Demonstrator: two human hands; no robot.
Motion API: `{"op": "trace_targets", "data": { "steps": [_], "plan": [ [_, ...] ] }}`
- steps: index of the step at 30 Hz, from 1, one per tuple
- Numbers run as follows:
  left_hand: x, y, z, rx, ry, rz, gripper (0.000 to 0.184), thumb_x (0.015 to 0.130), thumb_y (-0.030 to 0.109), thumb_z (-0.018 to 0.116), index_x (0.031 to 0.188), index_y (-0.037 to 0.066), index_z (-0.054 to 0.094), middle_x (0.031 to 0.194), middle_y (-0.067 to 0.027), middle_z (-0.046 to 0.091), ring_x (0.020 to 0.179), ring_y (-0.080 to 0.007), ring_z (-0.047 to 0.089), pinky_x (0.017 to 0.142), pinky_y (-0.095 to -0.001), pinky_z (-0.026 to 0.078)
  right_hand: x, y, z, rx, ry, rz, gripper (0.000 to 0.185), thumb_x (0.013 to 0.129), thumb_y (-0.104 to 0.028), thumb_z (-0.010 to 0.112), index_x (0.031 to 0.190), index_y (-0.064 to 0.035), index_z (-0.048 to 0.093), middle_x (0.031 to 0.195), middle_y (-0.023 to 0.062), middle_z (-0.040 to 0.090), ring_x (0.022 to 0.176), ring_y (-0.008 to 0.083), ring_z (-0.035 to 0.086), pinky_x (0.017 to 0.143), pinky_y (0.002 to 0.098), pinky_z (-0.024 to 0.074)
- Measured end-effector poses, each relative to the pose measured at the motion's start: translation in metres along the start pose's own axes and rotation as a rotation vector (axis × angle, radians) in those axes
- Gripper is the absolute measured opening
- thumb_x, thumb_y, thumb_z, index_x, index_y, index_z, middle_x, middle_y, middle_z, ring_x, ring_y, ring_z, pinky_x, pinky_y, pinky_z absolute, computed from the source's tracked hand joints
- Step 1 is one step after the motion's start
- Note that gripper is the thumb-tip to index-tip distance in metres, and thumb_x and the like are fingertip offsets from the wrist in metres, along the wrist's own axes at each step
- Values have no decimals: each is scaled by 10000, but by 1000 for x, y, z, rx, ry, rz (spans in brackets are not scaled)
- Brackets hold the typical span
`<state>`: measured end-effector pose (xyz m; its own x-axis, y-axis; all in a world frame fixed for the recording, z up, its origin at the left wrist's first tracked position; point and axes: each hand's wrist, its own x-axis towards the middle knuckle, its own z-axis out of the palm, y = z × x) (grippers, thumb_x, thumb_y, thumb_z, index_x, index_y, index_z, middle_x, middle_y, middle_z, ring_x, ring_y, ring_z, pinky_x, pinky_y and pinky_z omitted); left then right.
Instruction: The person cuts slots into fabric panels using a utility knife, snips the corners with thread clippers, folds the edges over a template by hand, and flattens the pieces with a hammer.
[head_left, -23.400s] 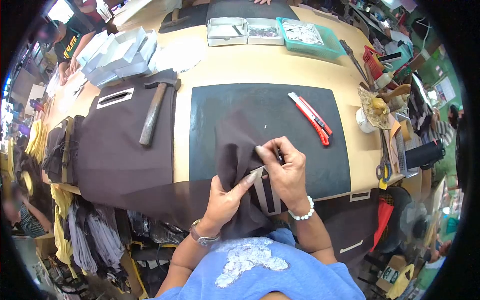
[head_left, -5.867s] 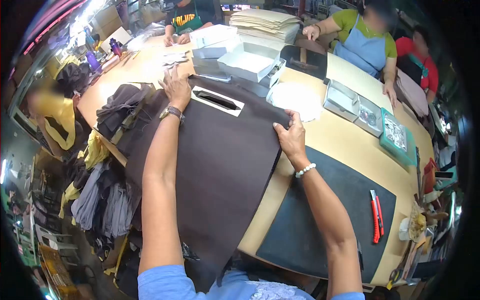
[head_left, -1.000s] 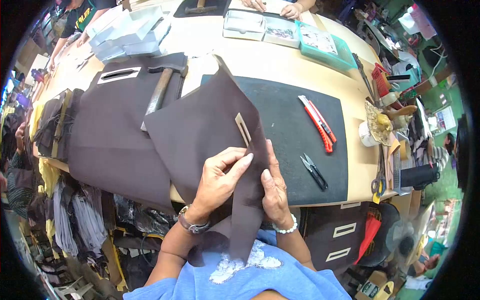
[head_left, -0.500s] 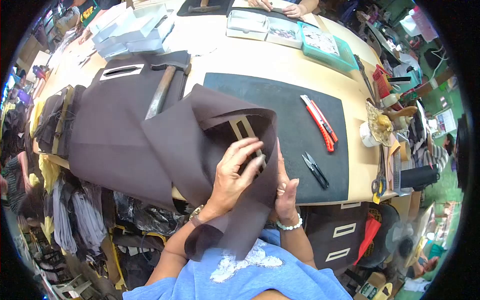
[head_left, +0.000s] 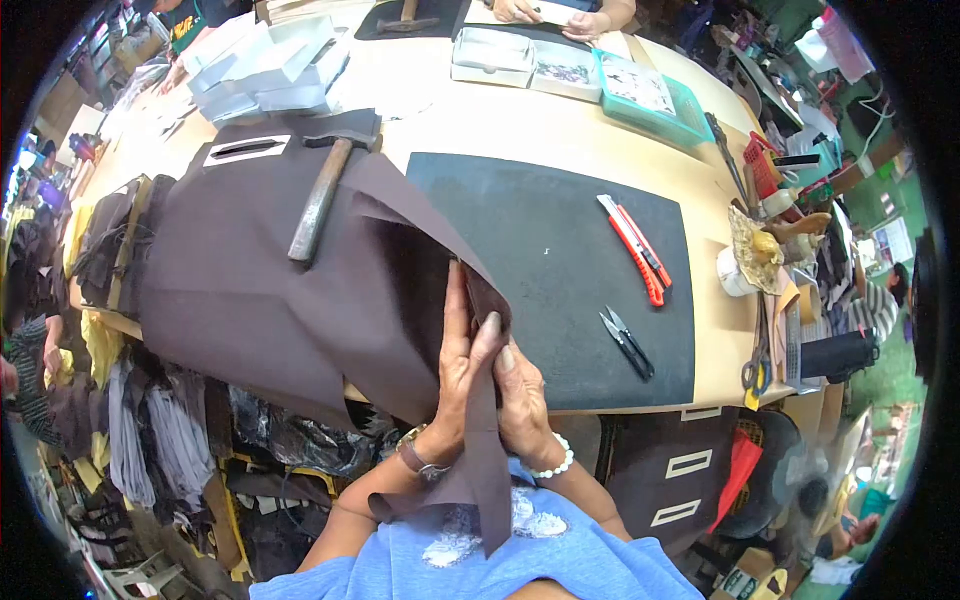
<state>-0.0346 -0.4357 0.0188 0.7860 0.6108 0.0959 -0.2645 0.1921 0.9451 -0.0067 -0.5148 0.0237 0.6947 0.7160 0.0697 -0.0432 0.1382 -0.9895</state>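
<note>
The left hand (head_left: 460,375) and the right hand (head_left: 523,400) are close together, both clamped on one dark brown cloth (head_left: 483,425) at the near edge of the table (head_left: 550,125). The cloth is curled open toward the left. On the black mat (head_left: 540,200), to the right, lie a red cutter (head_left: 637,248) and small snips (head_left: 629,347). A hammer (head_left: 321,202) rests at left on brown fabric (head_left: 225,235).

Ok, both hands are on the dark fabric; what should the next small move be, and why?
Probably ease the left hand up along the edge of the dark fabric while the right hand steadies it: both hands hold it there, and above them it curls open, not lying flat.
</note>
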Motion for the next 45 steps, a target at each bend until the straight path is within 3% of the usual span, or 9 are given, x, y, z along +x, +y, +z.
{"op": "trace_targets", "data": {
  "steps": [3,5,12,18,23,26,32,39,45],
  "plan": [
    [4,0,-15,-248,44,-217,613,970,206,456,1459,-4,151,1459,-107,292,1292,-141,315,1044,-239,271,11,-1,13,-83,-3,0,556,999,-312,286,1414,56,246,1496,173,236,1407,294,155,1133,370,111],
    [5,-31,-46,-152,-13,-186,556,982,221,420,1434,-31,216,1450,-118,310,1298,-156,326,1038,-253,289,16,1,22,-171,-7,-41,549,1000,-307,275,1415,51,247,1501,172,224,1413,296,130,1135,371,105],
    [7,-21,-87,-27,100,-191,559,979,231,417,1430,-34,221,1453,-127,304,1305,-172,317,1045,-264,283,21,2,27,327,301,124,454,1010,-269,326,1301,62,437,1276,133,511,1164,195,482,1007,317,361],
    [6,58,-166,270,387,27,562,977,241,415,1427,-37,225,1455,-135,300,1311,-185,309,1051,-273,278,33,20,-2,538,322,110,374,1001,-267,381,1240,-6,502,1196,95,581,1078,204,554,933,339,432],
    [-27,138,-240,630,633,173,564,976,248,413,1425,-39,228,1457,-141,296,1316,-195,302,1055,-280,274,26,8,-26,207,295,8,458,967,-147,454,1381,21,356,1338,136,468,1217,209,467,1037,357,351],
    [-47,175,-275,833,747,195,566,975,253,412,1423,-41,230,1458,-145,293,1319,-202,298,1058,-284,271,16,6,-58,-523,377,-297,416,894,-89,536,1289,30,481,1307,170,495,1180,260,509,1025,359,366],
    [-29,184,-322,1150,779,116,570,973,262,409,1420,-44,234,1460,-152,289,1326,-215,290,1064,-293,266,-21,-14,-108,-1157,618,-245,323,822,-71,617,1134,11,617,1185,169,578,1128,322,524,982,415,386],
    [47,135,-343,1394,681,-82,574,970,273,407,1417,-47,239,1463,-161,283,1333,-230,281,1071,-304,260,-53,7,-131,-1142,753,-160,301,814,-85,632,1100,11,633,1155,162,587,1084,319,540,956,419,398],
    [-3,159,-346,1378,755,-46,578,968,282,404,1414,-49,243,1465,-168,278,1339,-243,273,1076,-313,254,-47,11,-132,-1258,760,-222,317,802,-130,657,1087,4,634,1144,153,586,1058,317,548,932,430,404]
  ]
}}
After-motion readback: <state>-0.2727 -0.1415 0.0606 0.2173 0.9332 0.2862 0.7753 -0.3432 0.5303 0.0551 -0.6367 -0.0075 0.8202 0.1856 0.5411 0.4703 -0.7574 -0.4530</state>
